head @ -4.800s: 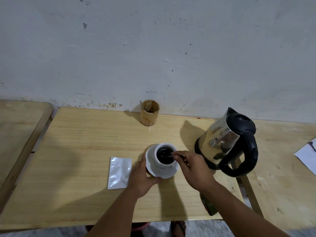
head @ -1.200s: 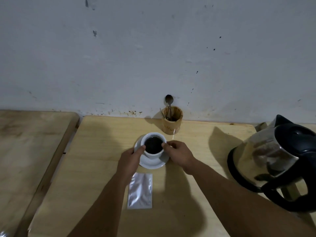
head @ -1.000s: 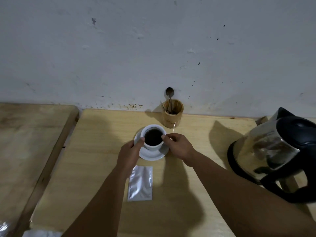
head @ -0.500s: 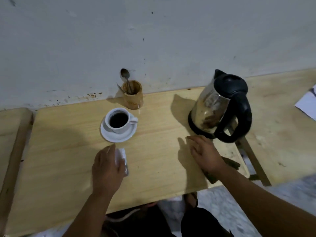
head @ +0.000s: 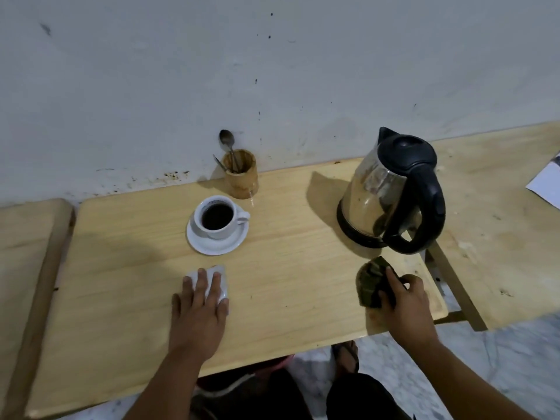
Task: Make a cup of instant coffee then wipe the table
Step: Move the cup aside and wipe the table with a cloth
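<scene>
A white cup (head: 218, 217) full of black coffee stands on a white saucer (head: 212, 245) at the middle back of the wooden table (head: 288, 262). My left hand (head: 200, 304) lies flat with straight fingers on the silver coffee sachet (head: 222, 280) in front of the saucer. My right hand (head: 403, 301) grips a dark camouflage cloth (head: 371, 281) at the table's right front corner, just in front of the kettle (head: 391, 189).
A wooden holder (head: 241, 174) with a spoon (head: 227, 140) stands against the wall behind the cup. Another wooden table (head: 497, 225) adjoins on the right with white paper (head: 545, 183) at its edge; a third table (head: 21, 253) is on the left.
Both hands left the cup and saucer. My left hand came down onto the sachet. My right hand moved to the right front corner and took hold of the cloth.
</scene>
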